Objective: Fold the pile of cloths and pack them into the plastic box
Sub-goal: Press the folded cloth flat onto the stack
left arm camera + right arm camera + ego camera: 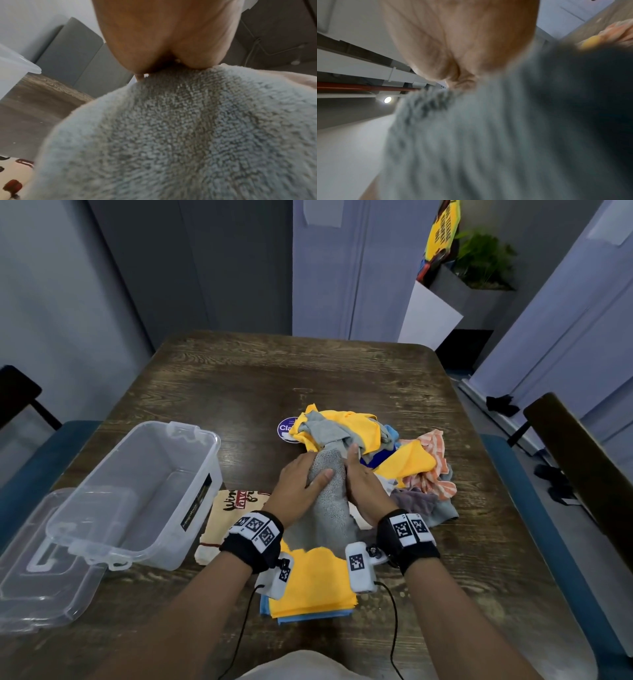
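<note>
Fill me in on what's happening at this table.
A person is folding cloths. The left hand and right hand both grip a grey cloth, holding it bunched between the unfolded pile and the person. A folded stack, yellow on blue, lies nearest the person. The plastic box stands open to the left with nothing in it yet, with its lid beside it. A cream printed cloth lies by the box.

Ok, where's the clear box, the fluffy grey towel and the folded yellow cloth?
clear box [164, 529]: head view, on its near side wall.
fluffy grey towel [330, 501]: head view, on its bunched middle.
folded yellow cloth [311, 580]: head view, on its top face.
</note>
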Motion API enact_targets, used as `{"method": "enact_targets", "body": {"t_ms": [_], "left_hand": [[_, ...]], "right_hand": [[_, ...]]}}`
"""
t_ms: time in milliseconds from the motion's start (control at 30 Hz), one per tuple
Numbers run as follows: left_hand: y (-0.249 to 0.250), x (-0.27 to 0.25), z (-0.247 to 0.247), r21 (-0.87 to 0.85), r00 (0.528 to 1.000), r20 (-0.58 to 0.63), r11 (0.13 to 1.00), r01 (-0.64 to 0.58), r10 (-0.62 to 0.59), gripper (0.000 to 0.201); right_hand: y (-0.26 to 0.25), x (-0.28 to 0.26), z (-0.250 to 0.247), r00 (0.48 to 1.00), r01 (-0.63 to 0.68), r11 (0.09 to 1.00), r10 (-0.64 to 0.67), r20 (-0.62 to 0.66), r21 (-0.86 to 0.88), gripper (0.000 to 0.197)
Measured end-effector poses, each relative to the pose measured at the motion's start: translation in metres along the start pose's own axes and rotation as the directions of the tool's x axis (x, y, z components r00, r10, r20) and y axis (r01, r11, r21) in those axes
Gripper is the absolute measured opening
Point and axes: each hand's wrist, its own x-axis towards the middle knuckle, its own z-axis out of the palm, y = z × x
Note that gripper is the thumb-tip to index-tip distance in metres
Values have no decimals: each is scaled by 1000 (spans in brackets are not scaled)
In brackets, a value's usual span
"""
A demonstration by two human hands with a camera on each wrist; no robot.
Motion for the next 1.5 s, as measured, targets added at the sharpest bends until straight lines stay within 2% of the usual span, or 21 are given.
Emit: {"method": "enact_targets", "body": {"t_ms": [67,167,267,367,433,500,533,600,667,800,900,967,1033,1100,1200,1367,1500], "left_hand": [[-5,1,-1,32,1000,-9,999,-13,13,36],[-1,0,-6,-107,1000,-10,994,13,-15,35],[5,2,-11,-190,999,16,980,51,-49,30],[9,5,-17,-184,994,-29,978,102,-109,31],[9,7,-21,-194,984,-110,974,117,-140,30],[8,8,-25,-197,962,-212,972,130,-172,32],[7,8,-27,-197,948,-251,970,145,-193,34],[2,8,-30,-201,933,-278,964,176,-229,37],[-6,7,-34,-215,931,-237,949,229,-278,39],[-23,0,-35,-239,939,-40,916,322,-341,38],[-28,-8,-32,-264,943,12,908,324,-333,41],[-31,-11,-30,-251,943,-18,914,318,-333,52],[-33,-11,-26,-227,936,-72,920,320,-344,61],[-33,-12,-20,-207,927,-119,922,328,-356,55],[-32,-17,-11,-171,911,-150,918,358,-383,37],[-54,-38,10,-128,875,-127,882,453,-468,43],[-66,-60,26,-36,820,-49,821,569,-570,49]], "right_hand": [[-2,-1,-1,999,-31,999,30,34,27,72],[0,-2,0,996,-35,998,31,79,52,76],[4,-2,-2,995,5,999,-9,97,46,67],[11,1,-2,984,67,997,-71,165,28,53],[14,3,-6,979,91,986,-62,192,-142,49],[19,5,-12,969,131,928,-45,244,-350,29],[23,5,-14,967,143,914,-48,249,-380,18],[31,3,-18,984,128,933,-76,164,-336,6],[37,4,-21,994,105,957,-100,32,-272,4],[41,6,-28,967,99,993,-111,-229,-62,27],[43,7,-34,948,99,994,-80,-309,48,32],[45,9,-34,933,100,994,-110,-344,-48,32],[47,11,-30,917,97,966,-181,-357,-241,36],[49,9,-22,907,99,909,-250,-340,-405,33],[56,4,-12,887,80,851,-298,-352,-520,27],[80,1,-8,919,-68,805,-179,-351,-589,23],[106,-8,-2,950,-133,785,-73,-304,-605,24]]}}
